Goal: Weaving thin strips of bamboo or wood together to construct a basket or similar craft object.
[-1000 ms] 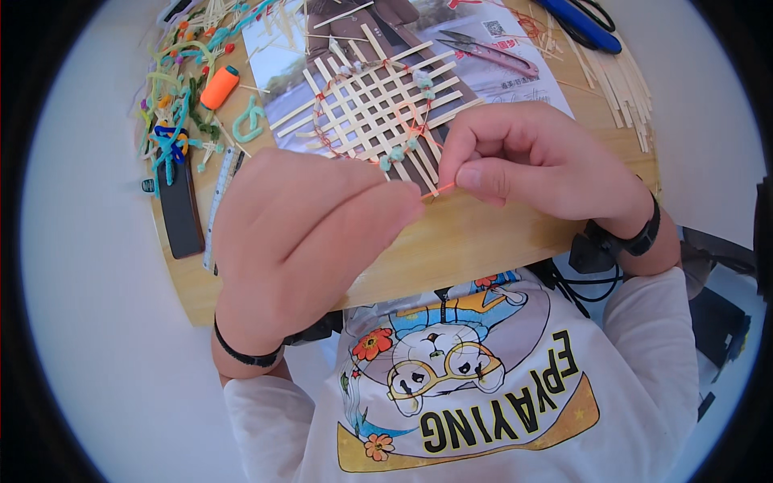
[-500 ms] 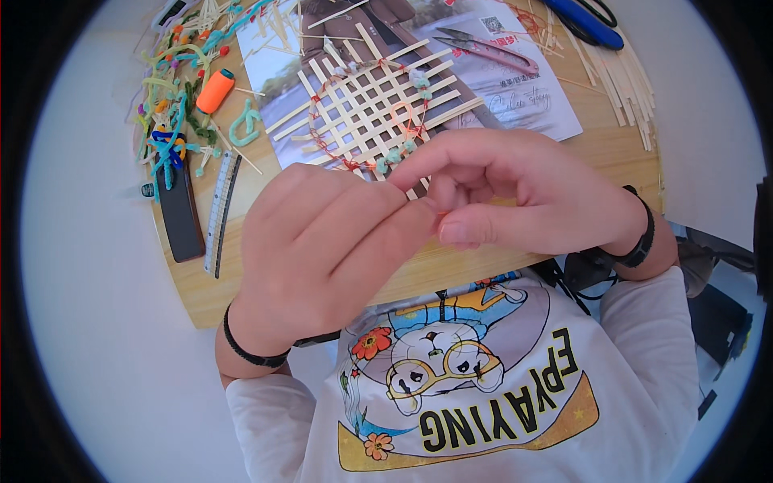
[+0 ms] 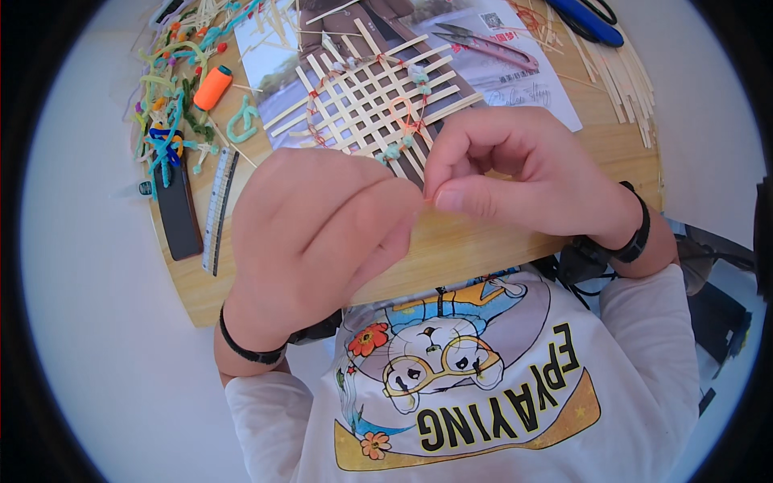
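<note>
My left hand is closed, its back turned up and its fingertips hidden. Close beside it, my right hand pinches a tiny bit of orange thread between thumb and forefinger, where both hands nearly meet. Just beyond them lies a woven lattice of pale wooden strips, ringed by reddish wire or thread with small pale green and white tufts. An orange thread loop rests on the lattice's right part. Whatever the left fingers grip cannot be seen.
Under the lattice is a printed sheet with pink-handled snips. Left are an orange spool, coloured pipe cleaners, a ruler and a dark flat case. Far right hold blue-handled scissors and loose strips.
Both hands have shifted slightly; the right fingers have closed into a tighter pinch and moved left. The left hand has curled in more. The lattice stays about where it was.
</note>
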The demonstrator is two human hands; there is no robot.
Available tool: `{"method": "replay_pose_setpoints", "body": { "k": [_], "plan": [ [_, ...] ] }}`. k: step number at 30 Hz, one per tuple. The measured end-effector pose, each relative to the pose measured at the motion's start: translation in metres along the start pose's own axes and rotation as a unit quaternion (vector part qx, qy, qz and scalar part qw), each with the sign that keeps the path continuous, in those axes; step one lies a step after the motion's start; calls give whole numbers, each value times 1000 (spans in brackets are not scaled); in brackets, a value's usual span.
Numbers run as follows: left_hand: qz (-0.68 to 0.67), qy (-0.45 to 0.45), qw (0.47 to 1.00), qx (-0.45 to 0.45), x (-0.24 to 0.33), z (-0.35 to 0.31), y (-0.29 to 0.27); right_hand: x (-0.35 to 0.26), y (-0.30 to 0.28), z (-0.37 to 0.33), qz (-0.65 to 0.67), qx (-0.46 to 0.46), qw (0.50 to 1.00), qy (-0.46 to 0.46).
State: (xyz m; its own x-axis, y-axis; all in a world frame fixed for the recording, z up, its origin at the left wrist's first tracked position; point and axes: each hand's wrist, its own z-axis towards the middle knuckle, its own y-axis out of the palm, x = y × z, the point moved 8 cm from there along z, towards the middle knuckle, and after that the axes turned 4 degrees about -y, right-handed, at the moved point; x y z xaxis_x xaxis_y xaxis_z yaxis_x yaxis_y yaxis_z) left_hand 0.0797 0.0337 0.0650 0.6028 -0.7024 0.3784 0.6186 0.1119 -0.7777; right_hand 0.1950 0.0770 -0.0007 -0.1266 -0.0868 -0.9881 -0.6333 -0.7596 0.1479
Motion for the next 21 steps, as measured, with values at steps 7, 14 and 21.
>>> {"method": "replay_pose_setpoints", "body": {
  "k": [7,14,21],
  "plan": [
    [26,-133,991,4,-38,1,8,-11,-14,-2,39,44,998,-5],
    [-7,-170,982,-87,-51,-10,48,-17,-19,-10,-6,79,996,-33],
    [-21,-204,975,-89,-58,-18,55,-29,-25,-24,-31,55,995,-73]
  ]
}}
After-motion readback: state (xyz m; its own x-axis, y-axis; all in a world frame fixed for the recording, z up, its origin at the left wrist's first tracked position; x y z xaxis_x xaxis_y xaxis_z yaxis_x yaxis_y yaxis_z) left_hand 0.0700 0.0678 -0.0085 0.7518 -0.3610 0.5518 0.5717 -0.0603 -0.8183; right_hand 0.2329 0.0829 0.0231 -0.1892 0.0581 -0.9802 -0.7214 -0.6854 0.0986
